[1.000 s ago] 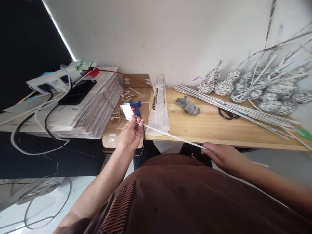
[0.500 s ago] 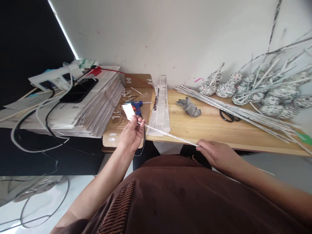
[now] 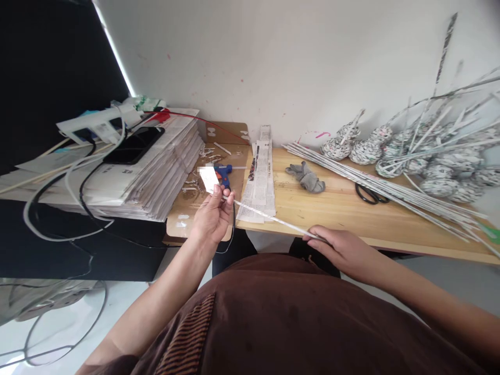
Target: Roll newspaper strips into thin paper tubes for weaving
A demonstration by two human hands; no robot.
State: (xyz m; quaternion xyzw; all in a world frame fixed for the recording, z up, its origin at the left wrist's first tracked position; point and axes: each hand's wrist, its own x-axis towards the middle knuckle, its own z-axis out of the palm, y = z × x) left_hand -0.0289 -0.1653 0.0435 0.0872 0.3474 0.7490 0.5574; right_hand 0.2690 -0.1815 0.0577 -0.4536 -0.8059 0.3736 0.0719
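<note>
A paper rod point(image 3: 289, 224) slants past the newspaper strips point(image 3: 262, 179), pinched by the left hand point(image 3: 211, 217), nearer them, and the right hand point(image 3: 339, 249).

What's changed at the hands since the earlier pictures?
The right hand has moved leftward, closer to the left hand, shortening the stretch of thin white paper rod between them. Neither hand has let go or taken hold of anything new. The left hand's grip, the blue glue gun and the crumpled grey cloth stayed as they were.
</note>
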